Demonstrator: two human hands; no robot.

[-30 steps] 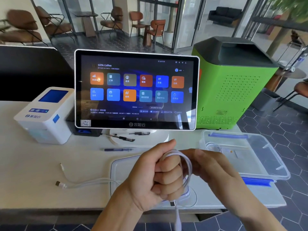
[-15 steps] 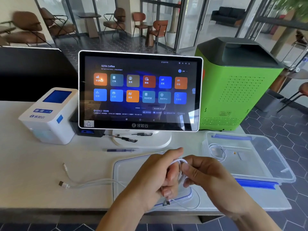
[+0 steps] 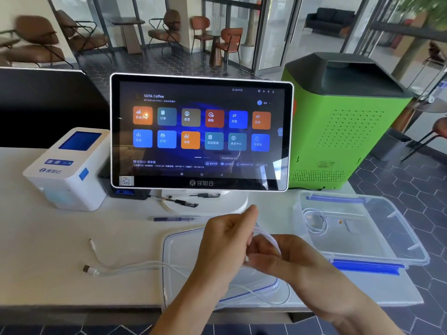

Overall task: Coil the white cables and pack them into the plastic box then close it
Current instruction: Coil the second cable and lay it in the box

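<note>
My left hand (image 3: 225,245) and my right hand (image 3: 278,257) meet above the clear box lid (image 3: 176,252), which lies flat at the table's front edge. Both grip a small coil of white cable (image 3: 268,238) between them. A second white cable (image 3: 125,268) lies loose on the table to the left, its two plug ends pointing left and its run passing over the lid. The clear plastic box (image 3: 396,238) with blue clips stands open on the right. One coiled white cable (image 3: 314,220) lies inside it.
A touchscreen terminal (image 3: 200,131) on a white stand rises just behind my hands. A white receipt printer (image 3: 67,170) sits at the left, pens (image 3: 174,218) lie before the stand, and a green machine (image 3: 338,126) stands beyond the table's right end.
The coil has shrunk into a tight bundle between my hands and shifted slightly right. The dangling plug end below my left hand is no longer visible.
</note>
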